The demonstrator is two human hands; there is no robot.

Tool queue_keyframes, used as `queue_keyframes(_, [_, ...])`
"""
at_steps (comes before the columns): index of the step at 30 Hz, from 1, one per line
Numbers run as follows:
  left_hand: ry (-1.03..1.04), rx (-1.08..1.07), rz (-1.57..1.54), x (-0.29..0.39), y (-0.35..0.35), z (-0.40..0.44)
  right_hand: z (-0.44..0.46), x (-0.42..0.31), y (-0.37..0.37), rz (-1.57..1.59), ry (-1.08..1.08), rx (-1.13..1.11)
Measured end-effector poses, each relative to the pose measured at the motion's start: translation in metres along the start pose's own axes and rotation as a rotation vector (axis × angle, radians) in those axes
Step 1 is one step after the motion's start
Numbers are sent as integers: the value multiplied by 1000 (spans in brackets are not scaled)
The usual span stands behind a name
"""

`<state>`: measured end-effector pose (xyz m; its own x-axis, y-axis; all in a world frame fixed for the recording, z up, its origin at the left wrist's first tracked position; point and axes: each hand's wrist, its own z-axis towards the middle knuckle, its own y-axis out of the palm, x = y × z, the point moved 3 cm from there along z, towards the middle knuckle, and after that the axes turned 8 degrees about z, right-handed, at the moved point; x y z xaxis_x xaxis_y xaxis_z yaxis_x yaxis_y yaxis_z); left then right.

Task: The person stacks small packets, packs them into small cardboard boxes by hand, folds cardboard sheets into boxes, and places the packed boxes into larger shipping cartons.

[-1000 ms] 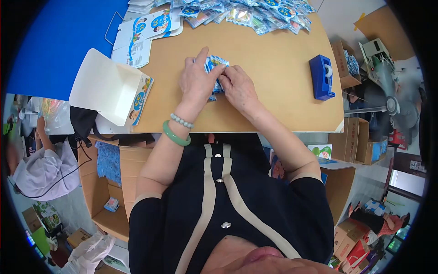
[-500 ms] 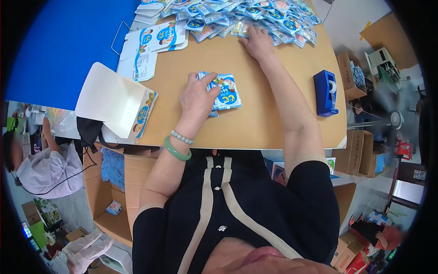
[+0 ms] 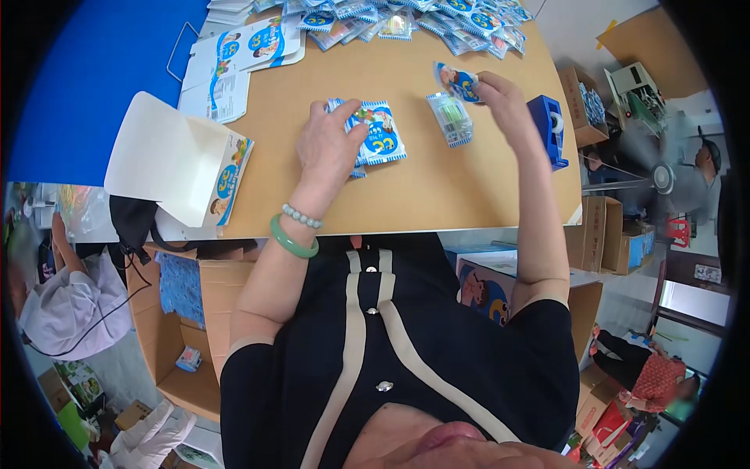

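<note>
My left hand [image 3: 332, 139] rests over a small stack of blue-and-white printed packets [image 3: 384, 134], gripping their left edge with thumb and fingers. A beaded bracelet and a green bangle circle that wrist. To the right, my right hand [image 3: 501, 98] pinches one small packet [image 3: 458, 83], raised at a tilt above the table. Just below it a clear-faced packet [image 3: 451, 121] lies on the tabletop, its green and pale contents showing. A heap of similar packets [image 3: 398, 23] spreads along the far side. At left stands an open white box [image 3: 168, 168] with a printed side.
A blue tape dispenser [image 3: 549, 133] sits close to my right forearm. Flat printed cartons [image 3: 226, 74] lie at the back left. An open cardboard box [image 3: 183, 336] stands below the table's left side. Other people [image 3: 70, 293] are in the room.
My right hand has come back from the heap toward the right, now with a packet in its fingers. Another packet now lies on the table beside it. My left hand stays on the stack.
</note>
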<state>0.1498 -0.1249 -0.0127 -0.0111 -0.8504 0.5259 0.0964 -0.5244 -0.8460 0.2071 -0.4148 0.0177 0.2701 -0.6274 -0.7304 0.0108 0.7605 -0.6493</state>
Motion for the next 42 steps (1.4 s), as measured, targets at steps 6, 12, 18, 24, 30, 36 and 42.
queue_keyframes(6, [10, 35, 5, -1, 1, -1, 0, -32, 38, 264, 229, -802])
queue_keyframes(12, [30, 38, 27, -3, 2, 0, 12, -24, 130, 72, -16, -209])
queue_keyframes(18, [29, 33, 38, 0, -1, -1, -47, -59, 110, -208, -263, 330])
queue_keyframes(24, [17, 2, 5, -2, 5, 1, -85, -59, 125, -61, -79, 92])
queue_keyframes(30, [24, 59, 6, 7, 4, 2, -77, -68, 151, 86, -56, 126])
queue_keyframes(36, [39, 9, 127, 14, 2, -1, -66, -47, 118, 181, 29, 37])
queue_keyframes(42, [13, -36, 164, 15, -1, 0, -54, -6, 71, -611, -133, 291])
